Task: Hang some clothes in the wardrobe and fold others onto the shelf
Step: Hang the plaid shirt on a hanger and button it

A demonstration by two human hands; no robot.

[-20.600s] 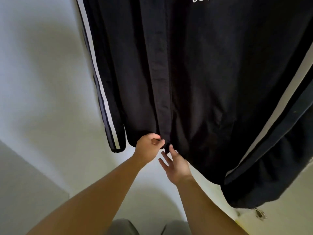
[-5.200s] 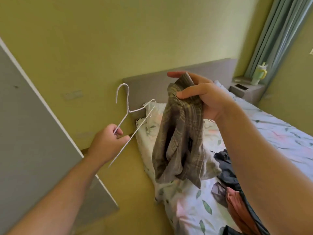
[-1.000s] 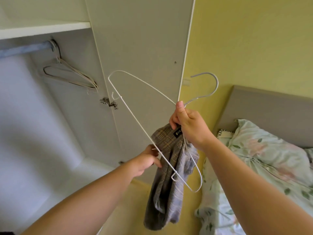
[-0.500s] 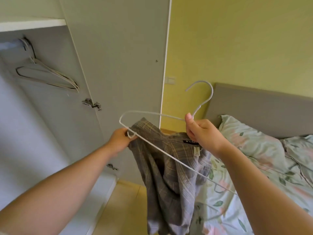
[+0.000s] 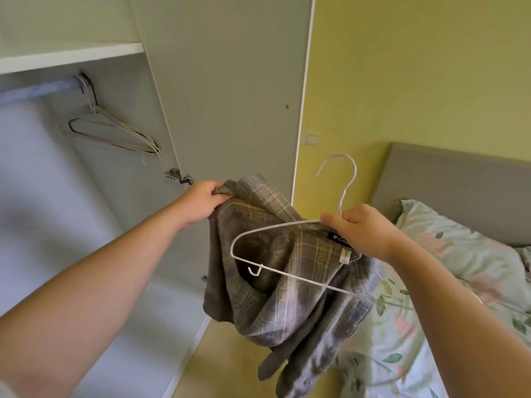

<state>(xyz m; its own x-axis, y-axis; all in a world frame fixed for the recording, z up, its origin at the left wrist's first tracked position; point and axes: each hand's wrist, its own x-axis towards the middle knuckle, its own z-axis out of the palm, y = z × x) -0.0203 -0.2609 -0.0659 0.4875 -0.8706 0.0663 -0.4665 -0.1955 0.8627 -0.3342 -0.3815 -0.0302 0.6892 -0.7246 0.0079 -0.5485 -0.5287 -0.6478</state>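
Note:
A brown-grey plaid shirt (image 5: 287, 285) hangs bunched in mid-air in front of the open wardrobe. My left hand (image 5: 201, 203) grips a fold of its fabric at the upper left. My right hand (image 5: 362, 231) holds the neck of a white wire hanger (image 5: 287, 255) together with the shirt's collar by the black label. The hanger's left shoulder lies over the shirt's front, and its hook points up. Its right end is hidden behind my wrist and the cloth.
The wardrobe's rail (image 5: 40, 89) carries empty beige hangers (image 5: 115, 133) under a white shelf (image 5: 71, 57). The grey wardrobe door (image 5: 230, 90) stands open beside the yellow wall. A bed with a floral pillow (image 5: 459, 254) and a grey headboard (image 5: 459, 182) lies at the right.
My left hand has let go of the hanger's shoulder and taken the shirt's fabric, pulling it up and left. The hanger has tilted lower across the shirt.

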